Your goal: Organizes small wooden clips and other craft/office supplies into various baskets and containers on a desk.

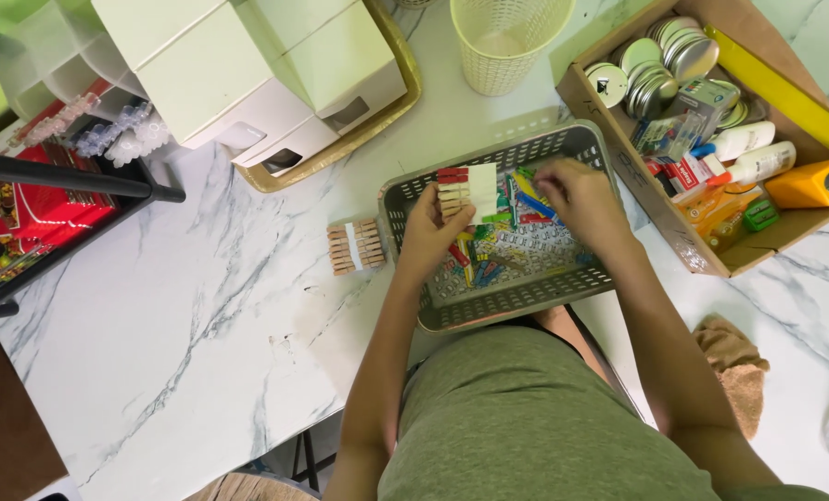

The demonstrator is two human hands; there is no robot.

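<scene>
Left hand (430, 234) pinches a card of wooden clothespins (464, 188) over the grey basket (516, 301) (right hand's (577, 198) fingers curl together among the coloured pegs (512, 246)).

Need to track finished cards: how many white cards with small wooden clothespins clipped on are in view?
2. One white card of wooden clothespins lies on the marble table left of the grey plastic basket; another card is in the left hand. More may be hidden in the basket.

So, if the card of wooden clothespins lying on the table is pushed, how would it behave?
The card of clothespins probably slides flat over the marble table rather than rolling, since it lies flat. It looks light. The thin card may bend, though the clipped pegs likely stiffen it.
</scene>
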